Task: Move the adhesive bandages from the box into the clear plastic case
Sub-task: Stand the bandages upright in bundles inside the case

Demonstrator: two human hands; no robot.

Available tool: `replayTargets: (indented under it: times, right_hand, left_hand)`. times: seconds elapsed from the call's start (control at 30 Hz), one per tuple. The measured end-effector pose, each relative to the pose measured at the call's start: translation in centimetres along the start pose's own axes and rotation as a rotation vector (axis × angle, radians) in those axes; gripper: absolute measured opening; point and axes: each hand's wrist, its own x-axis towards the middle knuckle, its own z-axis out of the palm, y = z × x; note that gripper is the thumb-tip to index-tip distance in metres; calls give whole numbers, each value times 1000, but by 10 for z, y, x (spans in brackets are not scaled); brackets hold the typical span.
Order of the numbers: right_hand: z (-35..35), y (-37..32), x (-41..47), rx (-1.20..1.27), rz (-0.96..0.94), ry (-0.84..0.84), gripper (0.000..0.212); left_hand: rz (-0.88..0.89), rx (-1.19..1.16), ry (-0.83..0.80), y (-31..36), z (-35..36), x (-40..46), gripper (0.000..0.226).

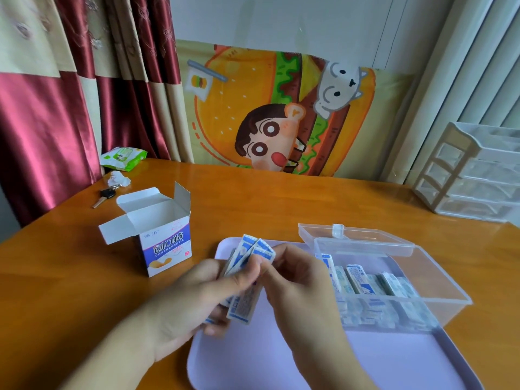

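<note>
Left hand [197,294] grips a fanned stack of blue-and-white wrapped adhesive bandages [247,266]; right hand [295,280] pinches its top edge. Square the stack first. Then lower it upright into the clear plastic case [439,277], just right of the right hand, beside the bandages already standing there.

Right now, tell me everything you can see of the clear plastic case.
The clear plastic case is a transparent rectangular box of thin, glossy plastic. Its hinged lid is swung open behind it, with a small clasp tab on the far edge. It stands upright on the lilac tray, at its right far corner. Wrapped bandages stand packed inside. Neither hand touches it.
</note>
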Motion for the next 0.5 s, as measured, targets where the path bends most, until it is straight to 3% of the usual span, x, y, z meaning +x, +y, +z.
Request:
replayTargets:
  times: [0.17, 0.27, 0.4, 0.5]
  right_hand:
    - [2, 8, 1, -12, 11, 38, 25]
    - [2, 6, 1, -39, -8, 55, 4]
    - [0, 0, -2, -111, -8, -43, 35]
    - [1, -5, -6, -175, 13, -128, 34]
  left_hand:
    - [17, -34, -92, -4, 0, 1, 33]
    - [57, -25, -133, -4, -2, 2, 37]
    - [86, -12, -133, -10, -2, 3, 37]
    - [44, 0, -85, -20, -11, 11, 44]
